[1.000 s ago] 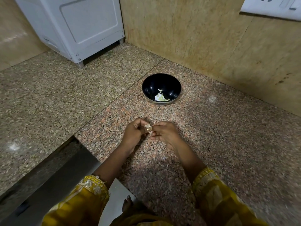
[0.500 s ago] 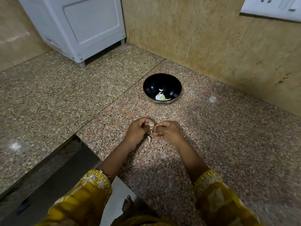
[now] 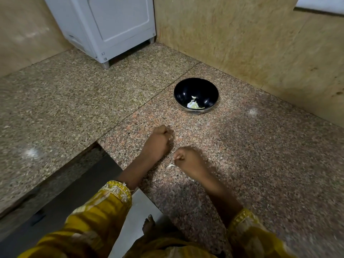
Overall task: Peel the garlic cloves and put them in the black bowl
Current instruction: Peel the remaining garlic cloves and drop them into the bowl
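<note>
The black bowl (image 3: 214,94) stands on the granite counter (image 3: 260,155), far centre, with a few pale peeled garlic pieces (image 3: 193,105) at its bottom. My left hand (image 3: 158,142) is a curled fist nearer than the bowl, and a pale bit, apparently the garlic clove (image 3: 170,139), shows at its fingertips. My right hand (image 3: 188,161) hovers just right of and nearer than the left, fingers curled, with nothing seen in it. A small white scrap of garlic skin (image 3: 171,165) lies on the counter beside its fingers. The two hands are apart.
A white appliance (image 3: 111,25) stands on feet at the far left corner of the counter. Tan walls (image 3: 242,43) close off the back and right. The counter edge drops to a dark floor gap (image 3: 74,192) at the lower left, where a foot (image 3: 149,226) shows.
The hands, which pinched one clove together, have parted. My left hand moved up and left, my right hand drew back. A scrap of skin now lies on the counter.
</note>
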